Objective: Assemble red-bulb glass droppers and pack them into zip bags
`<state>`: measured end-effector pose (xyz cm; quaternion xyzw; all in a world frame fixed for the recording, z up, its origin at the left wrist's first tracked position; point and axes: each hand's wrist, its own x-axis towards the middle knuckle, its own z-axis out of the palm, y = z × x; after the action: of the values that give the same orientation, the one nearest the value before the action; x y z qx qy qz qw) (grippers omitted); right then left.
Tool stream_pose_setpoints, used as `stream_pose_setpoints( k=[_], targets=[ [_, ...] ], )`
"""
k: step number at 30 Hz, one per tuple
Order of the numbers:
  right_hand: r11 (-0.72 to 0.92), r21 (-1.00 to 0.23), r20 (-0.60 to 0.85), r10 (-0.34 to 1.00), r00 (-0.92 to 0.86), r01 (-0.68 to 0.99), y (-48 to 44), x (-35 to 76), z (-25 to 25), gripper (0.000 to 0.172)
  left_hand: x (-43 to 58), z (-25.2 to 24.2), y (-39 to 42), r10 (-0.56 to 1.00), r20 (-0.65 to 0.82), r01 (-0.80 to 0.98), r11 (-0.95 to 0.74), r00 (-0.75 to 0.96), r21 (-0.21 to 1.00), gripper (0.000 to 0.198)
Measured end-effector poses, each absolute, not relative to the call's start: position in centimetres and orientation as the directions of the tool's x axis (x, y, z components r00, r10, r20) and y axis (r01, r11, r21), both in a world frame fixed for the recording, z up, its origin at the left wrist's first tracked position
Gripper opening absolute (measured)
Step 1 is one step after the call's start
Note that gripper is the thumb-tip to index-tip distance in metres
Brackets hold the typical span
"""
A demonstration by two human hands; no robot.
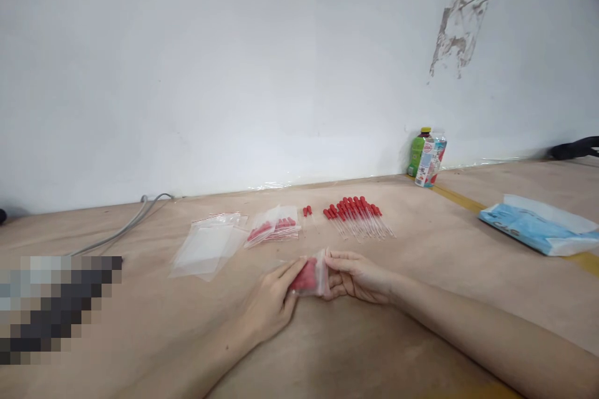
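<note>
A small clear zip bag (pixel 320 275) with red bulbs showing inside is held between my two hands, just above the table. My left hand (pixel 277 299) is closed on its left side, thumb and fingers over the red part. At the bag's right edge, my right hand (pixel 352 275) pinches the plastic. Beyond the hands lie two glass droppers with red bulbs (pixel 307 211), and to their right a row of several more droppers (pixel 358 212). Filled bags with red bulbs (pixel 276 227) are piled left of the pair. Flat bags (pixel 210 246) are spread farther left.
A blue tissue pack (pixel 533 224) lies at the right. A green bottle (pixel 414 156) and a carton (pixel 429 163) stand against the wall. A grey cable (pixel 121 234) runs along the left, near a blurred-out object (pixel 60 308).
</note>
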<state>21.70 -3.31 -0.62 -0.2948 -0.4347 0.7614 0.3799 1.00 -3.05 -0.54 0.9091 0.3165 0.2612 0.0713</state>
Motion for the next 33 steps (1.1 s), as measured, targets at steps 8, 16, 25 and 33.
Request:
stream_pose_setpoints(
  k=[8,16,25,33],
  targets=[
    [-0.225,-0.927,-0.090,0.910,-0.404,-0.301,-2.0,24.2,-0.8,0.019,-2.6,6.4,-1.9,0.656,0.472,0.578,-0.750,0.590,0.320,0.020],
    [-0.230,-0.926,-0.079,0.893,-0.443,-0.298,-1.7,24.8,-1.0,0.019,-8.2,7.5,5.9,0.654,0.710,0.677,-0.648,0.261,0.348,0.019],
    [-0.226,-0.925,-0.069,0.889,-0.452,-0.304,-1.7,24.9,-1.2,0.020,-8.9,2.7,12.1,0.722,0.556,0.680,-0.649,0.412,0.339,0.024],
    [-0.232,-0.923,-0.066,0.881,-0.468,-0.307,-1.7,24.9,-1.2,0.021,-13.5,3.5,10.8,0.853,0.296,0.884,-0.464,0.429,0.056,0.041]
  ],
)
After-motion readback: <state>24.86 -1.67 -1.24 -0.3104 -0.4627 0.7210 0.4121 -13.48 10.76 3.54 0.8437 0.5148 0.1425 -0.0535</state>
